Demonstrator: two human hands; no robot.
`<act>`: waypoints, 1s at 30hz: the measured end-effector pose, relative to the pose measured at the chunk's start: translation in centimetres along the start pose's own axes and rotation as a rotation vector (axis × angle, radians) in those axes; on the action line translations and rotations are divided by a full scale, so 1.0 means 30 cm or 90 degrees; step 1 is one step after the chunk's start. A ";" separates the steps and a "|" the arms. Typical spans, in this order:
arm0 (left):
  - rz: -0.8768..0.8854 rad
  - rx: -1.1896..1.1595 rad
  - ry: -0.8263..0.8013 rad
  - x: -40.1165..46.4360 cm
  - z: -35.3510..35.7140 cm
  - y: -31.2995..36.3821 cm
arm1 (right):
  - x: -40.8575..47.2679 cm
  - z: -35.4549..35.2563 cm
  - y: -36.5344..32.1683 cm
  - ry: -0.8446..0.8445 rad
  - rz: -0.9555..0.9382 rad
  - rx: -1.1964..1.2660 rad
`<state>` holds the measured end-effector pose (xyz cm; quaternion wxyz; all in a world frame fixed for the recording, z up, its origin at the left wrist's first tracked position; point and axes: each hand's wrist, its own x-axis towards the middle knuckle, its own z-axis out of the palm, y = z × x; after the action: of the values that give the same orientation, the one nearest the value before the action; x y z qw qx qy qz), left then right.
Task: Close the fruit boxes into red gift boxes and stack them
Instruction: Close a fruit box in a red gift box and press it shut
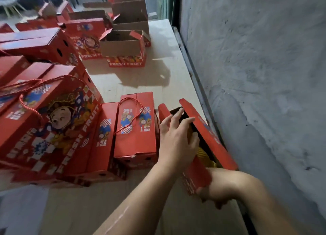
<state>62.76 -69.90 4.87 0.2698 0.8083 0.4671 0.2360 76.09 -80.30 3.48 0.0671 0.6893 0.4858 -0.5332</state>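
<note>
Against the grey wall (264, 76) we press our flat-fingered left hand (176, 137) on the open gift box (208, 134), right hand (217, 190) gripping its near end; several closed boxes (135, 127) stacked, open cartons (123, 44) remain.

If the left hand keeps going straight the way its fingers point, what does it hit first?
Probably the raised right flap of the open gift box: the left hand has its fingers reaching up and right over the opening, tips about at that flap. Depth is unclear.
</note>
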 end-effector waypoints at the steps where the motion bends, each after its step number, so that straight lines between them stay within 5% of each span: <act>1: 0.001 -0.022 0.020 -0.018 -0.009 -0.012 | -0.029 0.024 0.035 -0.014 -0.002 0.028; 6: -0.122 -0.174 -0.012 -0.026 -0.038 -0.109 | -0.159 0.051 0.264 0.129 -0.063 0.174; 13: -0.215 -0.140 -0.171 0.064 0.059 -0.156 | -0.146 0.150 0.386 0.374 -0.075 0.448; 18: -0.298 -0.219 -0.110 -0.063 0.105 -0.149 | -0.164 0.292 0.407 0.553 -0.057 0.538; 22: -0.358 -0.389 -0.133 -0.190 0.119 -0.194 | -0.218 0.315 0.462 0.541 -0.043 0.506; 26: -0.250 -0.400 -0.259 -0.229 0.109 -0.257 | -0.216 0.333 0.474 0.383 -0.023 0.385; 30: -0.210 -0.450 -0.317 -0.273 0.069 -0.269 | -0.239 0.361 0.433 0.497 -0.096 0.486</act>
<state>55.32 -74.21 -3.03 0.6668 0.6138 0.4010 0.1334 78.75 -97.95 -0.89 -0.4112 0.7747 0.2945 -0.3796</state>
